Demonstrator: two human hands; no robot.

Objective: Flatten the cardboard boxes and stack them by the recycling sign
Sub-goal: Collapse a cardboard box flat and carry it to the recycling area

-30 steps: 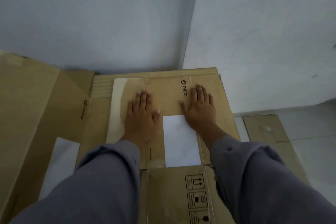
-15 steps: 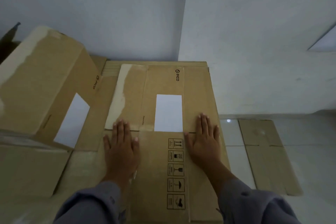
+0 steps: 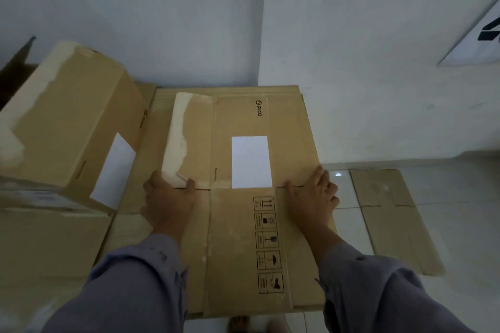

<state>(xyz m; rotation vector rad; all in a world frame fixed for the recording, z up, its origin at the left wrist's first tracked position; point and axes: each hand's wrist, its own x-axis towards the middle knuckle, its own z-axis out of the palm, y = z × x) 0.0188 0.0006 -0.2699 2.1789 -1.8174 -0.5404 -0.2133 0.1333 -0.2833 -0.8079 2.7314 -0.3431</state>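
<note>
A flattened cardboard box [image 3: 243, 224] with a white label and a PICO logo lies in the wall corner on top of other flat cardboard [image 3: 143, 165]. My left hand [image 3: 169, 197] grips the near left corner of its far flap at the fold line, thumb on top. At the box's right edge, level with the same fold, my right hand [image 3: 315, 192] holds on with its thumb on the panel and its fingers curled over the side. A white sign with a black mark [image 3: 479, 35] hangs on the right wall.
An unflattened cardboard box [image 3: 67, 121] stands at the left, resting on more cardboard. A single flat cardboard sheet [image 3: 392, 213] lies on the tiled floor to the right. Walls close off the far side. My feet [image 3: 243, 324] show at the bottom edge.
Both hands slid from lying flat on the near panel outward to the box's edges at the fold line. They now grip there.
</note>
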